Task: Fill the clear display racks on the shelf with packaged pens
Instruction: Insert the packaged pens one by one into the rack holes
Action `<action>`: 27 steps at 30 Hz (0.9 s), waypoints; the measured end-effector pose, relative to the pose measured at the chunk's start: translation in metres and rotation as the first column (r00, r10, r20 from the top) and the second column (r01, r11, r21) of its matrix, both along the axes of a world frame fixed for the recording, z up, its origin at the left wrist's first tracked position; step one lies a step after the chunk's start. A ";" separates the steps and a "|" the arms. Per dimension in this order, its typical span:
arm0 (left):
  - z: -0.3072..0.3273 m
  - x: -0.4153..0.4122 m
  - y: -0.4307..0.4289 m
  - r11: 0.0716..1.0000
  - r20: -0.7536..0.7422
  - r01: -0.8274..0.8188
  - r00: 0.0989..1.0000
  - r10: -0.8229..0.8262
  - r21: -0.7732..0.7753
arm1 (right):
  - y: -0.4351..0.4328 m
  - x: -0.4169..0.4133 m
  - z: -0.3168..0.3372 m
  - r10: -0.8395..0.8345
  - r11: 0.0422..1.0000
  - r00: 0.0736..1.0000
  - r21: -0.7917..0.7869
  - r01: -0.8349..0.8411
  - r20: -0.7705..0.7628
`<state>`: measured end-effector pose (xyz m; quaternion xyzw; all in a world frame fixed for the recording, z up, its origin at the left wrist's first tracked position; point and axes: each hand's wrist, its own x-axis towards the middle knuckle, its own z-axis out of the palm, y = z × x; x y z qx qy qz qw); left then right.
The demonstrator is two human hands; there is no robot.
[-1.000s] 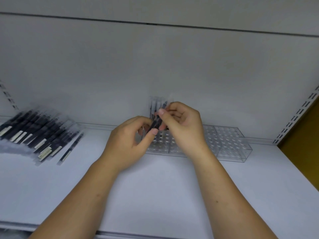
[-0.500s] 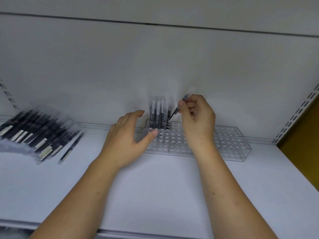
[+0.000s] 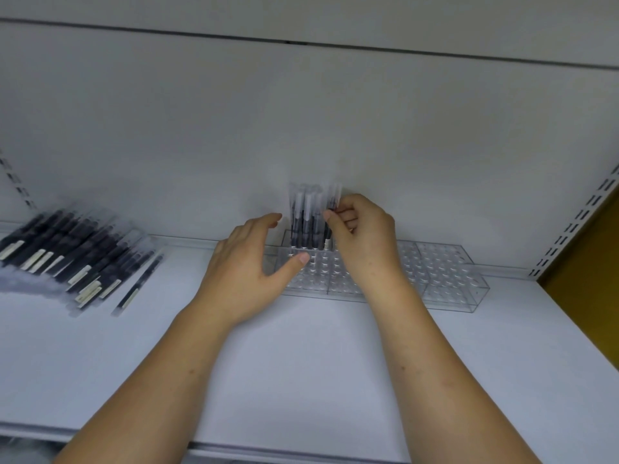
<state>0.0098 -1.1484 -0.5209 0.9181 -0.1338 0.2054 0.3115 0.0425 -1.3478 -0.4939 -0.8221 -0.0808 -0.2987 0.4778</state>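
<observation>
Seating the pen squarely in its hole is what this step calls for, to my eye. The right hand (image 3: 363, 239) pinches a packaged pen (image 3: 332, 204) near its top between thumb and fingertips. It is held upright, just right of the small cluster of standing pens (image 3: 303, 219) at the back left corner of the clear racks (image 3: 445, 272). The left hand (image 3: 248, 269) lies open and holds nothing, with its thumb resting on the front of the rack top and its fingers spread just left of the cluster.

I judge it best to hold the pen vertical, guide its lower end into the free hole beside the cluster, and press gently until it bottoms out (the thin plastic sleeve will likely crumple or catch on the hole's edge if pushed at a slant). The open hand does well to steady the rack, since a light clear rack may slide on the smooth shelf (image 3: 301, 363). Whether the pen's tip is already in a hole I cannot tell, because the right hand hides it.

Most holes across the racks stand unfilled, so the task looks early. A loose pile of packaged pens (image 3: 73, 259) lies well apart on the left of the shelf. The standing pens are packed close, and their sleeve tops crowd the spot where the fingers work, so knocking them is the main risk. A slotted upright (image 3: 569, 229) runs up the right side, away from the hands.
</observation>
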 end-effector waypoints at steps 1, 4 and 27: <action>0.000 0.000 0.000 1.000 -0.001 -0.002 1.000 0.002 0.001 | 0.000 0.000 -0.001 -0.006 1.000 1.000 -0.010 0.006 -0.014; 0.000 0.000 0.000 1.000 -0.001 -0.007 1.000 0.007 0.001 | -0.002 -0.001 -0.001 -0.027 0.998 0.998 -0.053 0.024 -0.050; 0.033 -0.009 0.027 0.989 0.058 -0.138 0.989 0.135 0.053 | 0.021 -0.040 0.025 0.091 0.992 0.994 -0.090 -0.085 0.059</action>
